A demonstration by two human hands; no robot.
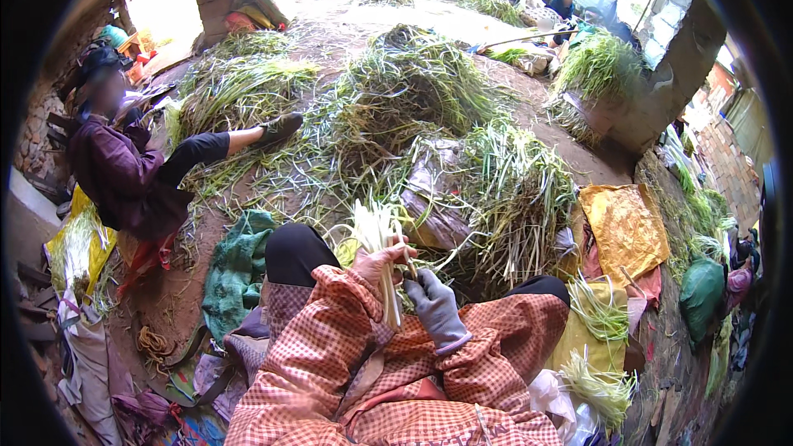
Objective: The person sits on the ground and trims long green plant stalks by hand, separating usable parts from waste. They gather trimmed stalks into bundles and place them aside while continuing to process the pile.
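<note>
My bare left hand [378, 263] is closed around a bundle of pale stalks [375, 229], which stands nearly upright between my knees. My right hand [432, 303], in a grey glove, touches the bundle's right side; its thumb and fingers are together at a thin stalk near the left fingertips. Whether it grips that stalk is too small to tell. Just beyond my hands lies a heap of green-leaved stalks with brown roots [520, 210]. To my right, small bunches of trimmed pale stalks [598, 384] lie on and beside a yellow cloth [573, 341].
A seated person [124, 161] in a purple jacket is at the left, one leg stretched towards the larger heap [409, 87]. A green woven sack [238, 266] lies by my left knee. An orange-yellow sack [626, 229] lies at the right, near a pillar [663, 74]. More people sit far back.
</note>
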